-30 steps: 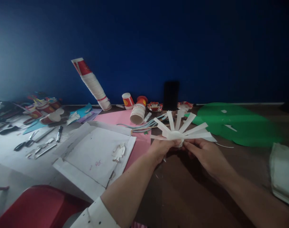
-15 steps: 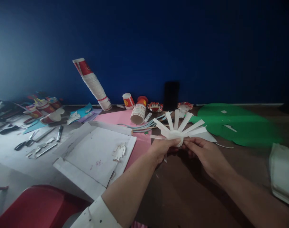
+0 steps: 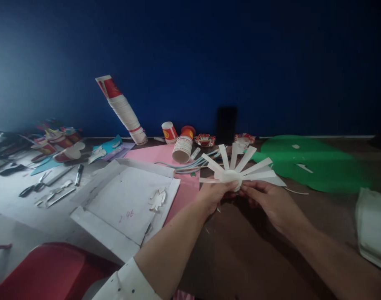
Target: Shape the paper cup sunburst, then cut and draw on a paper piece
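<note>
Between my hands is a white paper cup (image 3: 230, 175) cut into strips that fan outward like petals. My left hand (image 3: 216, 194) pinches its near rim from the left, thumb on top. My right hand (image 3: 264, 197) closes on the right side of the same rim, thumb and fingers together. The undersides of both hands' fingers are partly hidden. A white paper piece (image 3: 273, 178) shows behind the right-hand strips. Just beyond the cut cup lie pale blue cords (image 3: 196, 168) on a pink sheet (image 3: 146, 155).
An open white box lid (image 3: 128, 200) holds paper scraps. Scissors (image 3: 34, 187) and a marker (image 3: 79, 175) lie farther left. A leaning cup stack (image 3: 124, 114), a smaller stack (image 3: 182, 149) and a dark phone-like object (image 3: 226, 124) stand along the wall. Green paper (image 3: 315, 166) lies right; a red chair (image 3: 49, 271) is lower left.
Hardly anything differs. The strips on the right of the cut cup have shifted slightly, and both hands keep nearly the same place and grip.
</note>
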Demonstrator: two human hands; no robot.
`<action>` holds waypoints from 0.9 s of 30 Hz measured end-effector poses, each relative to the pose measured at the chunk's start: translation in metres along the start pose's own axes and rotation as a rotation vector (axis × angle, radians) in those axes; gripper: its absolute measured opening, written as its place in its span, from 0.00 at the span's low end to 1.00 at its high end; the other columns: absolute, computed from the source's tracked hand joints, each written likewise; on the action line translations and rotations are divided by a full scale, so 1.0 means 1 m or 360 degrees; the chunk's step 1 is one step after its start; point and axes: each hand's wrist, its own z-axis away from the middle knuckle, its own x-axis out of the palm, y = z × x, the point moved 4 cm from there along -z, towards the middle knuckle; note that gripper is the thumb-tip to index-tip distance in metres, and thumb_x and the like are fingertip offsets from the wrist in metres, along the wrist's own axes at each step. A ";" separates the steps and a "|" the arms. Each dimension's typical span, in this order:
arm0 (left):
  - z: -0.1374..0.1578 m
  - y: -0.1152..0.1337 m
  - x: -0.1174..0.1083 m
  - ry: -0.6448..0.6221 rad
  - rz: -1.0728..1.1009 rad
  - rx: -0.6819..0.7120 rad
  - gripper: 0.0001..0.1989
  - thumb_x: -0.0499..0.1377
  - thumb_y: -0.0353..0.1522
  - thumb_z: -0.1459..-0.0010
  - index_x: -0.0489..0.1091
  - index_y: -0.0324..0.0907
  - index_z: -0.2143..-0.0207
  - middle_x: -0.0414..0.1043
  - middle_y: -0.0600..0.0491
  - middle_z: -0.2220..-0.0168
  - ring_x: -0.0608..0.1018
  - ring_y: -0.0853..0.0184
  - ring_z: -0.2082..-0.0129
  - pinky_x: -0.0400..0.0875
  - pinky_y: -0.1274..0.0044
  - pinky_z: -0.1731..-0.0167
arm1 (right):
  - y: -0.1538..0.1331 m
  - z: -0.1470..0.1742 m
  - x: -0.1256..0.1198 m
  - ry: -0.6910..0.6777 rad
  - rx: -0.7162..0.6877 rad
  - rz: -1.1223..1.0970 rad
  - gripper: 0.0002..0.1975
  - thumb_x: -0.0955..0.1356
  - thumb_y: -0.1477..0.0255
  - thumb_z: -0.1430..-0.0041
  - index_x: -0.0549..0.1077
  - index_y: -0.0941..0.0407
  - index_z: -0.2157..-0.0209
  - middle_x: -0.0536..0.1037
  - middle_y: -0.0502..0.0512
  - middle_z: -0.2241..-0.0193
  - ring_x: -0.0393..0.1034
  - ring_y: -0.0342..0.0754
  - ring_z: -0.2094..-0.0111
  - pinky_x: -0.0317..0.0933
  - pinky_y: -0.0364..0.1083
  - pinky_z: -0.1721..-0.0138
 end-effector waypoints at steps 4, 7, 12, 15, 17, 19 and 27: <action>0.000 0.001 0.000 0.0004 -0.0041 0.0019 0.06 0.70 0.26 0.48 0.77 0.34 0.67 0.78 0.48 0.70 0.78 0.69 0.72 0.72 0.78 0.68 | -0.001 0.000 0.001 -0.0024 0.0019 0.0030 0.15 0.77 0.57 0.59 0.81 0.54 0.74 0.77 0.51 0.80 0.64 0.44 0.78 0.60 0.45 0.74; 0.000 0.002 0.002 -0.0029 -0.0058 0.0022 0.06 0.70 0.25 0.48 0.77 0.34 0.66 0.78 0.49 0.70 0.78 0.69 0.72 0.72 0.78 0.68 | -0.001 0.000 0.000 -0.0006 0.0017 0.0056 0.16 0.76 0.56 0.59 0.81 0.54 0.74 0.76 0.51 0.80 0.63 0.44 0.78 0.58 0.46 0.75; 0.004 0.003 0.004 -0.0039 -0.0019 0.0008 0.06 0.69 0.26 0.48 0.77 0.34 0.67 0.78 0.48 0.69 0.78 0.68 0.72 0.72 0.77 0.67 | -0.003 0.000 0.000 -0.0053 -0.0019 0.0097 0.16 0.76 0.54 0.58 0.80 0.53 0.75 0.75 0.50 0.80 0.62 0.45 0.78 0.56 0.46 0.74; 0.005 0.004 0.005 -0.0035 -0.0013 -0.0006 0.07 0.71 0.26 0.49 0.77 0.34 0.68 0.77 0.48 0.70 0.78 0.68 0.71 0.72 0.77 0.66 | -0.003 0.001 0.000 -0.0051 -0.0029 0.0109 0.16 0.75 0.53 0.58 0.80 0.52 0.75 0.73 0.50 0.81 0.62 0.46 0.78 0.56 0.47 0.74; 0.006 0.004 0.006 -0.0046 -0.0030 -0.0016 0.06 0.71 0.26 0.50 0.77 0.34 0.69 0.77 0.49 0.71 0.77 0.68 0.72 0.71 0.76 0.67 | -0.003 0.000 0.000 -0.0048 -0.0033 0.0129 0.16 0.75 0.54 0.57 0.79 0.52 0.76 0.73 0.50 0.81 0.62 0.46 0.78 0.56 0.47 0.74; 0.006 0.003 0.006 -0.0059 -0.0022 -0.0003 0.07 0.71 0.27 0.50 0.77 0.35 0.69 0.77 0.49 0.71 0.77 0.68 0.72 0.71 0.76 0.66 | -0.003 0.000 0.000 -0.0042 -0.0041 0.0150 0.14 0.75 0.55 0.57 0.78 0.52 0.77 0.74 0.50 0.81 0.62 0.46 0.79 0.56 0.47 0.74; 0.005 0.000 0.007 -0.0016 0.0138 0.0028 0.11 0.74 0.28 0.55 0.77 0.35 0.69 0.78 0.49 0.69 0.78 0.68 0.70 0.74 0.76 0.64 | 0.007 -0.003 0.000 0.0062 -0.0030 0.0074 0.09 0.73 0.60 0.54 0.77 0.51 0.76 0.76 0.50 0.79 0.67 0.47 0.77 0.61 0.47 0.72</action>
